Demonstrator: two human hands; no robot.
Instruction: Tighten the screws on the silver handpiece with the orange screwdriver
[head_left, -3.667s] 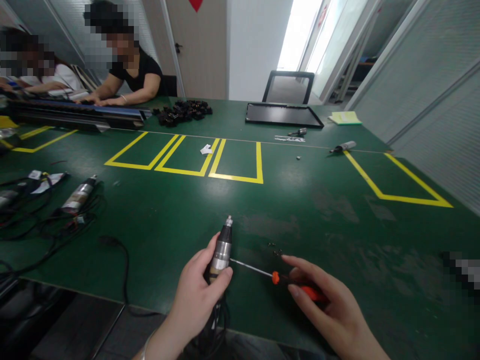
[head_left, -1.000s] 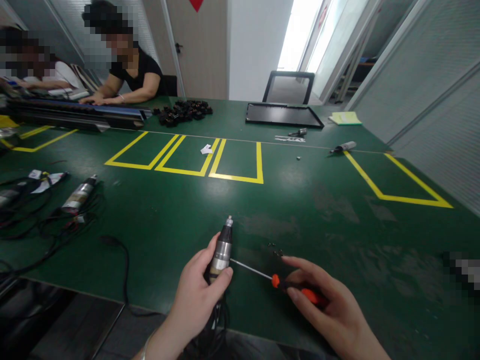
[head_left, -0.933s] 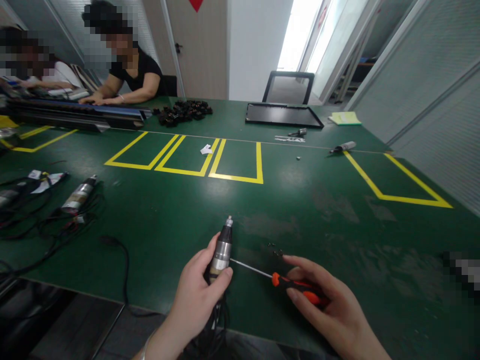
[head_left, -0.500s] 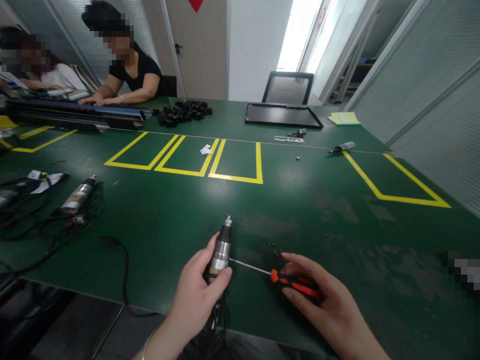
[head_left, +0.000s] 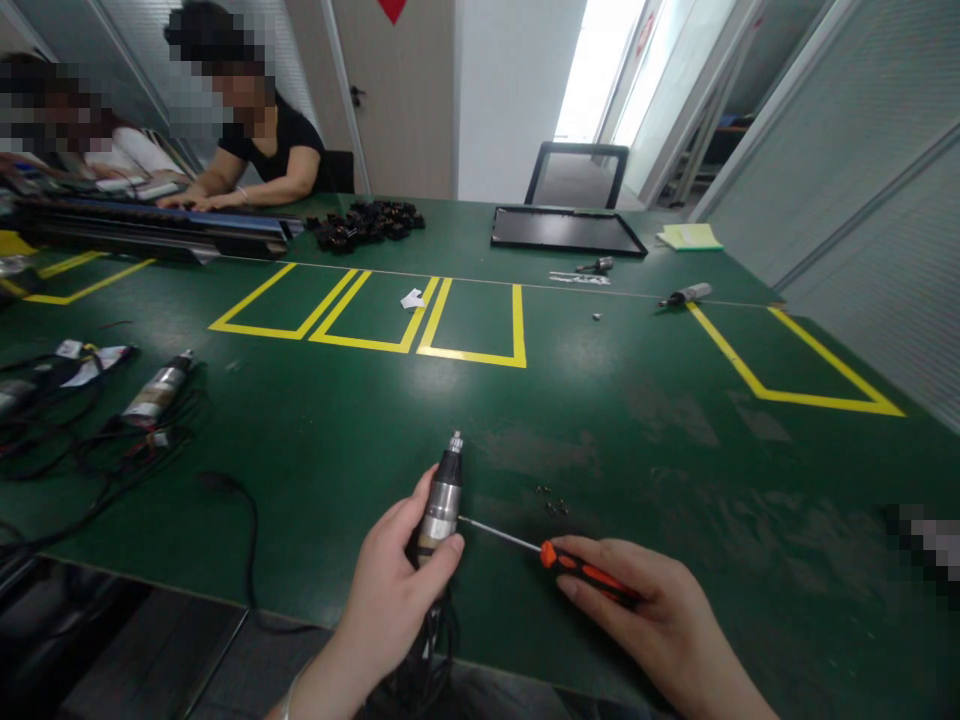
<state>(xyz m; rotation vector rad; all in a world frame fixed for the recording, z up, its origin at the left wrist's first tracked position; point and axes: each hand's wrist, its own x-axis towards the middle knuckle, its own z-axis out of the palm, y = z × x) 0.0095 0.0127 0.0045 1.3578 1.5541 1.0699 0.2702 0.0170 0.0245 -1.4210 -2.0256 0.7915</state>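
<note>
My left hand (head_left: 401, 585) is wrapped round an electric screwdriver (head_left: 441, 510), a silver and black cylinder with its chuck pointing away from me. A dark cable hangs below it. In my right hand (head_left: 637, 600) is a screwdriver (head_left: 551, 556) with an orange and black handle, held between thumb and fingers. Its thin shaft points left, and the tip meets the side of the silver body. Several small screws (head_left: 553, 503) lie on the green table (head_left: 360, 420) just beyond my right hand.
Another electric screwdriver (head_left: 159, 388) lies among tangled cables at left. Yellow tape outlines (head_left: 472, 355) mark the table. Farther back are a heap of black parts (head_left: 367, 225), a flat black panel (head_left: 566, 230) and a grey tool (head_left: 686, 294). A person in black (head_left: 281, 150) sits across the table.
My right fingers have closed in on the screwdriver handle, uncovering more of the small screws behind. The handle has turned slightly. My left hand and the electric screwdriver stay in place.
</note>
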